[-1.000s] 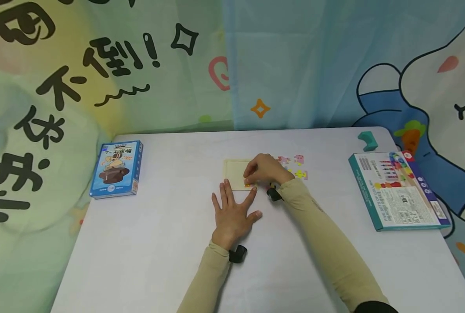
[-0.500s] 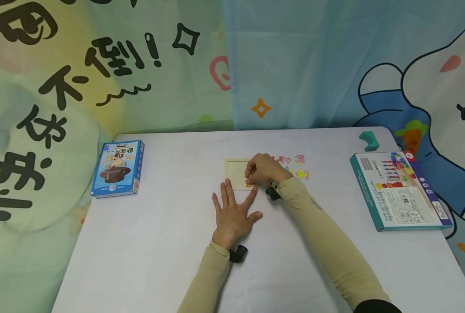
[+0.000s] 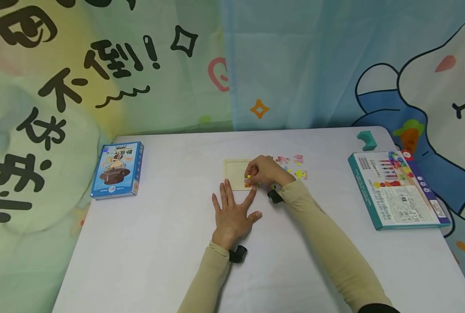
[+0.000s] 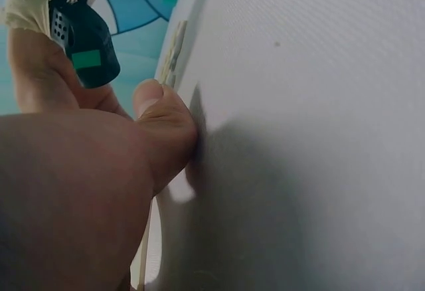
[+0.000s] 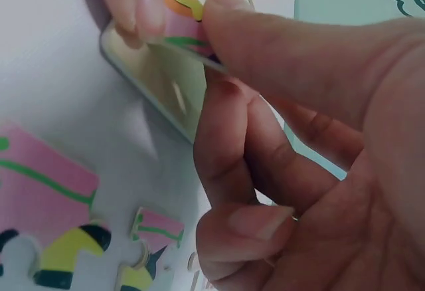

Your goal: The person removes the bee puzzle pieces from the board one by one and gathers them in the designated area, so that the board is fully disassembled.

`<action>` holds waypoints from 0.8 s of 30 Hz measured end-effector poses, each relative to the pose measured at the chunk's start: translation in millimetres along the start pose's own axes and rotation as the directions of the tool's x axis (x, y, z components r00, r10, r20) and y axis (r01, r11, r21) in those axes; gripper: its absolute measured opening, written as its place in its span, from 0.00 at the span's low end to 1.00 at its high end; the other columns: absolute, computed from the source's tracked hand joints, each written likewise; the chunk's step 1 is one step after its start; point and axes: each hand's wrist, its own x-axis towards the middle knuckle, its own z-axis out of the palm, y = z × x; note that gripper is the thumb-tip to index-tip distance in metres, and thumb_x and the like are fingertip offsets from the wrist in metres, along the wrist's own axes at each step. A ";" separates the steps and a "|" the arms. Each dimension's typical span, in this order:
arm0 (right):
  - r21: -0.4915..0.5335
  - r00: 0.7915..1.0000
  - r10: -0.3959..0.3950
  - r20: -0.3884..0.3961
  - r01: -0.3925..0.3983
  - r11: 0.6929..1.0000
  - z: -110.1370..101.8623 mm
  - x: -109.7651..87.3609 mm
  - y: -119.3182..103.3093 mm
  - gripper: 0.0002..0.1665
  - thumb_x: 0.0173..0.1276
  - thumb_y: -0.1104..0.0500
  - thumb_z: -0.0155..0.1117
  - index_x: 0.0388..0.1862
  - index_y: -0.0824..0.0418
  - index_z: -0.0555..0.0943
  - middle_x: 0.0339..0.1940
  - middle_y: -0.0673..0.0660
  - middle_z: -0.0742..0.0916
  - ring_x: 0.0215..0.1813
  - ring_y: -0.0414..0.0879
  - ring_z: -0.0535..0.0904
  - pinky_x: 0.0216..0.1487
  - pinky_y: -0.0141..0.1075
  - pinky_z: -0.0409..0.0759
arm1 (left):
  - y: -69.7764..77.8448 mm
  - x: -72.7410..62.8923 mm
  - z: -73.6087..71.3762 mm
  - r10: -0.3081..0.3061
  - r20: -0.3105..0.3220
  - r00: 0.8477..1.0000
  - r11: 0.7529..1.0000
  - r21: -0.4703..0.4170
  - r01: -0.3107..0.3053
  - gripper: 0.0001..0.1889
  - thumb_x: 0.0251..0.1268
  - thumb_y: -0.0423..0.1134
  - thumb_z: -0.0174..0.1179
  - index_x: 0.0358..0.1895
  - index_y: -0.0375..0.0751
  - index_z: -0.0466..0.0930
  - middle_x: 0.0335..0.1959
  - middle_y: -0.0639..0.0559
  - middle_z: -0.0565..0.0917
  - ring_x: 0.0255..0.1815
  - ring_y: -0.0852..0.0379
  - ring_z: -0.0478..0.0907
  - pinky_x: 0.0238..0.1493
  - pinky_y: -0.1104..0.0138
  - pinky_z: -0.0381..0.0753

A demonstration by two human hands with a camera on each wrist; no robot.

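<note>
A shallow wooden puzzle tray (image 3: 234,170) with a raised rim lies on the table. My left hand (image 3: 232,219) rests with fingers spread, its fingertips at the tray's near edge. Over the tray's near right corner, my right hand (image 3: 266,170) pinches a small puzzle piece (image 5: 180,25) printed in pink, green, orange and yellow. In the right wrist view its thumb lies on the piece, and a left fingertip (image 5: 150,8) touches the piece's other side. Several loose puzzle pieces (image 3: 300,174), pink and yellow, lie right of the tray, partly hidden by the right hand.
A blue box (image 3: 116,169) stands at the table's left. At the right lies a larger teal-edged box (image 3: 400,191), with a teal curved object (image 3: 367,141) behind it. A patterned curtain (image 3: 275,65) hangs along the table's back edge.
The right hand's fingers have shifted slightly at the tray corner, and more of the piece's yellow and orange print shows. My left hand has stayed in place.
</note>
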 end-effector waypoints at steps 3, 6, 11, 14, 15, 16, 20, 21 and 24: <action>0.008 1.000 -0.009 0.001 0.009 1.000 -0.1 -3.3 0.3 0.05 0.68 0.60 0.78 0.38 0.60 0.91 0.30 0.53 0.88 0.32 0.42 0.78 0.40 0.36 0.75 | 0.1 -0.3 0.3 0.000 0.001 1.000 1.000 -0.002 0.000 0.38 0.75 0.69 0.54 0.84 0.74 0.56 0.87 0.26 0.33 0.89 0.30 0.30 0.82 0.31 0.37; 0.027 1.000 -0.021 0.004 0.021 0.999 -1.3 -7.0 -1.6 0.04 0.70 0.60 0.76 0.38 0.60 0.91 0.31 0.54 0.89 0.32 0.42 0.78 0.38 0.35 0.75 | 0.4 -0.3 0.5 -0.001 0.006 1.000 1.000 0.004 0.001 0.38 0.75 0.70 0.54 0.84 0.74 0.55 0.86 0.26 0.33 0.89 0.30 0.30 0.82 0.31 0.37; 0.049 0.998 -0.043 -0.039 0.044 0.998 -6.3 -15.2 -1.2 0.06 0.74 0.59 0.72 0.42 0.61 0.88 0.37 0.55 0.92 0.39 0.45 0.84 0.46 0.41 0.79 | 1.6 0.8 1.4 -0.005 0.019 1.000 1.000 0.017 0.005 0.38 0.75 0.71 0.52 0.85 0.75 0.54 0.86 0.25 0.32 0.89 0.29 0.29 0.83 0.31 0.36; 0.057 0.996 -0.038 -0.086 0.043 0.997 -9.8 -23.0 3.6 0.06 0.78 0.57 0.68 0.44 0.60 0.85 0.38 0.54 0.91 0.42 0.47 0.86 0.48 0.43 0.79 | 2.1 1.3 2.1 -0.010 0.023 1.000 1.000 0.018 0.010 0.38 0.75 0.71 0.51 0.85 0.75 0.54 0.86 0.25 0.32 0.89 0.29 0.29 0.83 0.32 0.36; 0.071 0.995 -0.034 -0.097 0.041 0.997 -11.3 -26.5 5.0 0.06 0.79 0.57 0.66 0.45 0.60 0.84 0.38 0.55 0.91 0.42 0.49 0.87 0.48 0.43 0.80 | 2.1 1.2 2.3 -0.013 0.024 1.000 1.000 0.016 0.012 0.38 0.75 0.71 0.51 0.85 0.75 0.53 0.86 0.25 0.32 0.89 0.29 0.29 0.83 0.32 0.36; 0.089 0.994 -0.031 -0.107 0.041 0.995 -12.8 -30.3 6.9 0.06 0.80 0.57 0.65 0.46 0.60 0.84 0.38 0.56 0.91 0.42 0.50 0.88 0.48 0.43 0.80 | 2.2 1.1 2.4 -0.015 0.025 1.000 1.000 0.014 0.014 0.38 0.75 0.71 0.51 0.85 0.75 0.53 0.86 0.26 0.32 0.89 0.29 0.29 0.83 0.32 0.36; 0.149 0.987 0.001 -0.162 0.023 0.989 -17.6 -46.7 18.1 0.08 0.81 0.57 0.64 0.51 0.60 0.84 0.40 0.59 0.91 0.42 0.53 0.89 0.45 0.42 0.83 | 1.9 0.2 2.8 -0.012 0.016 1.000 1.000 0.015 0.012 0.38 0.75 0.71 0.52 0.85 0.75 0.54 0.86 0.25 0.33 0.88 0.29 0.30 0.83 0.32 0.37; 0.153 0.983 0.011 -0.185 0.018 0.988 -19.2 -51.3 21.4 0.10 0.80 0.57 0.65 0.54 0.61 0.85 0.41 0.60 0.90 0.42 0.53 0.89 0.46 0.42 0.83 | 1.8 0.0 3.1 -0.007 0.009 1.000 1.000 0.017 0.007 0.38 0.75 0.71 0.52 0.85 0.74 0.54 0.86 0.24 0.34 0.88 0.28 0.31 0.83 0.32 0.38; 0.169 0.964 0.077 -0.255 -0.034 0.985 -23.2 -65.4 32.8 0.18 0.78 0.57 0.68 0.63 0.60 0.83 0.44 0.62 0.90 0.42 0.53 0.88 0.46 0.43 0.83 | 1.3 0.1 4.1 0.004 -0.002 1.000 1.000 0.018 -0.004 0.39 0.75 0.70 0.53 0.85 0.73 0.54 0.86 0.23 0.34 0.88 0.27 0.31 0.82 0.31 0.38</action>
